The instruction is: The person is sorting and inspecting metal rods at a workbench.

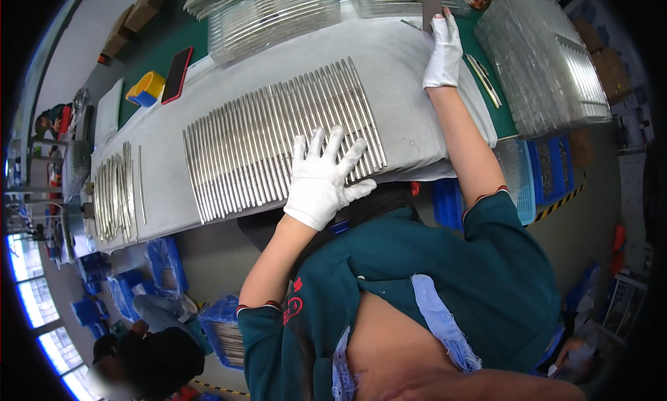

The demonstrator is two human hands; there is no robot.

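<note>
A long row of thin shiny metal rods (271,137) lies side by side on a white cloth (410,67) over the workbench. My left hand (323,175), in a white glove, rests flat with fingers spread on the near end of the rods. My right hand (443,50), also white-gloved, reaches to the far edge of the cloth and pinches a flat grey metal strip (431,5) that stands up from it.
A smaller group of rods (114,189) lies at the cloth's left end. Clear plastic trays of rods (271,15) and a stack (549,60) stand behind and to the right. A red phone (177,74), a yellow-blue block (146,88) and blue crates (549,168) are around. Another person (149,359) sits lower left.
</note>
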